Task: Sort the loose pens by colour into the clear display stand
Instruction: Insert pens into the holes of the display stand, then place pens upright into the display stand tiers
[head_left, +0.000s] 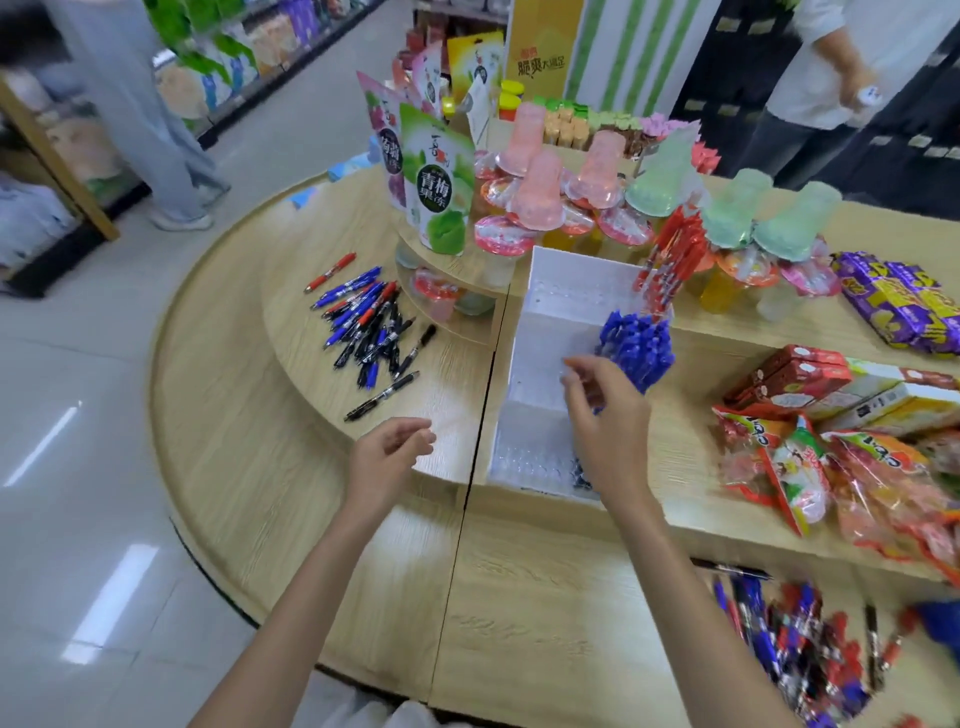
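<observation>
The clear display stand (540, 332) sits on the wooden table, stepped in tiers. A bunch of blue pens (638, 340) stands in its middle tier and red pens (670, 265) stand in the back tier. A few dark pens (582, 479) show in the front tier. My right hand (605, 415) hovers over the middle tier just left of the blue pens, fingers loosely curled, with nothing visible between them. My left hand (389, 452) hangs over the table's raised step, loosely curled and holding nothing. A pile of loose pens (366, 325) in blue, red and black lies to the left.
A second heap of mixed pens (800, 644) lies on the lower shelf at bottom right. Snack packets (841, 467) and boxes (831, 384) crowd the right side. Jelly cups and pouches (441, 176) stand behind the stand. Two people stand in the aisles beyond.
</observation>
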